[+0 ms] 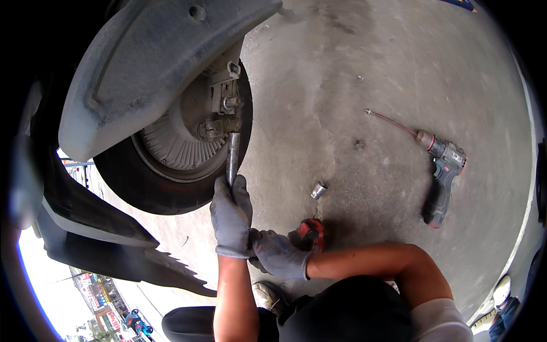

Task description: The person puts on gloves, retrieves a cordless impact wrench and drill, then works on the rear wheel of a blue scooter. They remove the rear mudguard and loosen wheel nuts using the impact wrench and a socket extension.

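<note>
My left hand [232,219], in a grey glove, is closed around a long metal socket [233,154]. The socket's upper end meets the axle hardware [223,126] at the middle of a wheel. Beside and below it, my gloved right hand [279,254] is wrapped round the grip of a cordless impact wrench, whose red-and-black base [310,235] shows past the knuckles. The gloves hide most of the wrench's body. Higher on the hub sits a nut on a bolt end [229,103]. The black tyre [145,196] stands partly under a grey plastic fender [154,68].
A short loose socket [319,190] lies on the concrete floor [302,114]. Farther right lies a cordless drill [446,162] with a long bit. My shoe [269,296] is below my hands. Another person's shoe [502,290] shows at the lower right.
</note>
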`<state>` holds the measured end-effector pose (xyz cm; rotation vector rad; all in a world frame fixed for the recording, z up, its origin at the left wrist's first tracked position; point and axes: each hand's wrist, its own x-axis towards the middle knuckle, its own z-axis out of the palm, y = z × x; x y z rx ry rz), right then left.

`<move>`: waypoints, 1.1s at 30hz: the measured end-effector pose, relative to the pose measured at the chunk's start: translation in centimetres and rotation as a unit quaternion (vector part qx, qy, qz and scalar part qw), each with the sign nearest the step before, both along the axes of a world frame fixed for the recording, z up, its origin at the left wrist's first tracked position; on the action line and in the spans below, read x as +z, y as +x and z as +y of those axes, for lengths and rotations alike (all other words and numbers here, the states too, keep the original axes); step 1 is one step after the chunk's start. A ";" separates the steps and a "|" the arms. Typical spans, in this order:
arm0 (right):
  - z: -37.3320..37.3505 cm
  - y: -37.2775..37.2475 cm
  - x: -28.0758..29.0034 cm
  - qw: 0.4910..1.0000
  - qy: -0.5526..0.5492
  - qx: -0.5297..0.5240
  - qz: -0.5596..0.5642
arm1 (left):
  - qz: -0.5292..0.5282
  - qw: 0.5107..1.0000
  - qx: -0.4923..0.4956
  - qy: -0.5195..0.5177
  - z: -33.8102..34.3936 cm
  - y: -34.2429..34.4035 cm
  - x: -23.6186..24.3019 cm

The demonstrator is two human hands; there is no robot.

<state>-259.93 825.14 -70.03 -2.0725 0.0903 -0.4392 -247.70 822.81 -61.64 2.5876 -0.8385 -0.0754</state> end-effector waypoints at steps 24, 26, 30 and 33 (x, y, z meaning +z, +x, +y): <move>1.5 -0.3 -0.3 0.997 0.037 -0.017 0.068 | 0.194 0.978 0.071 -0.036 -0.7 0.1 0.3; 1.6 -0.4 -0.6 0.997 0.022 -0.027 0.064 | 0.186 0.981 0.054 -0.034 -0.6 0.3 -0.1; 1.2 -0.7 0.1 0.997 0.015 -0.039 0.068 | 0.180 0.982 0.033 -0.041 -0.2 0.5 -0.4; 0.9 -0.7 -0.2 0.998 0.007 -0.005 0.064 | 0.175 0.983 0.034 -0.037 -0.4 0.2 -0.2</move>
